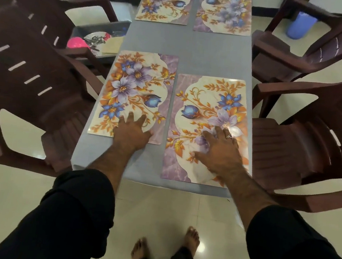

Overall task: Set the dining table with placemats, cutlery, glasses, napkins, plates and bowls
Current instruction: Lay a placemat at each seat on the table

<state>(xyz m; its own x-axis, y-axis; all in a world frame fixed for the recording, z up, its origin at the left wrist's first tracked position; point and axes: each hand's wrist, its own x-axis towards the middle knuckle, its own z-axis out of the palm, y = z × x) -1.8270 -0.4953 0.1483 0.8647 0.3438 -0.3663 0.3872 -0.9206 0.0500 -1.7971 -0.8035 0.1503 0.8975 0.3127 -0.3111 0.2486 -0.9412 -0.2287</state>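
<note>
- The desk [204,55], grey-topped, stands between dark brown plastic chairs [312,130] on both sides.
- Four floral placemats lie on it: near left placemat [137,84], near right placemat [198,115], far left placemat [165,1], far right placemat [225,11].
- A tray [103,37] beside the desk's left edge holds tableware, among it something pink; the details are unclear.
- The left hand [132,133] lies flat, fingers spread, on the near left placemat's near edge.
- The right hand [218,149], wearing a ring, presses flat with fingers spread on the near right placemat.
</note>
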